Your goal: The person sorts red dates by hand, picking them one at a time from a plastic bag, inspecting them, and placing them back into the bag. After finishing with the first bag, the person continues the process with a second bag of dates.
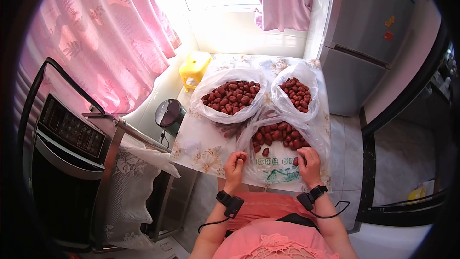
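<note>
My left hand (233, 170) is closed around a red date (243, 157) at the left edge of the nearest plastic bag (266, 164). At that bag's right side, my right hand (310, 167) has its fingers curled on another red date (295, 161). The bag lies spread open with green print showing, and a pile of red dates (278, 133) rests toward its far end. One loose date (265, 152) sits apart from the pile, between my hands. Both wrists wear black bands with cables.
Two more open bags of dates stand farther back, a wide left bag (203, 108) and a smaller right bag (314, 88), on a flowered tablecloth (196, 156). Around the table are a yellow stool (195, 65), a dark bin (170, 114), a refrigerator (364, 33) and an oven-like appliance (67, 163).
</note>
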{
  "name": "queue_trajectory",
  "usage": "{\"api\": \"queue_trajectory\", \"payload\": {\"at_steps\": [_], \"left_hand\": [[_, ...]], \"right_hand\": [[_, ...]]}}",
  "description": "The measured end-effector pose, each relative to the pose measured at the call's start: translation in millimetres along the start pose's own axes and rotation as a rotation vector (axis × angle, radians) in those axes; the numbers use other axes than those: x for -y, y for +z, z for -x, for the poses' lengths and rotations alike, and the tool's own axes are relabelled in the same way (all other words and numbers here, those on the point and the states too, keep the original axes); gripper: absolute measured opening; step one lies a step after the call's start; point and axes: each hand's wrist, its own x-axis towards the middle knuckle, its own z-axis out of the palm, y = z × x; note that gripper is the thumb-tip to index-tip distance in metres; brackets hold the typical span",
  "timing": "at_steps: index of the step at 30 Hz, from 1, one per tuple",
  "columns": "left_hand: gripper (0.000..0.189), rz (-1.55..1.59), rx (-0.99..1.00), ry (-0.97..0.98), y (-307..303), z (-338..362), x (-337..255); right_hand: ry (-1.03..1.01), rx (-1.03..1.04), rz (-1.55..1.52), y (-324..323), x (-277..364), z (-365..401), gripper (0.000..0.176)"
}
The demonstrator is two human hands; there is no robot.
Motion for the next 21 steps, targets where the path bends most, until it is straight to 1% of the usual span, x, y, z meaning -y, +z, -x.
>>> {"api": "queue_trajectory", "payload": {"at_steps": [21], "left_hand": [[0.013, -0.039, -0.012, 0.012, 2.0, 0.4, -0.6]], "right_hand": [[-0.007, 0.005, -0.009, 0.2, -0.9, 0.0, 0.019]]}}
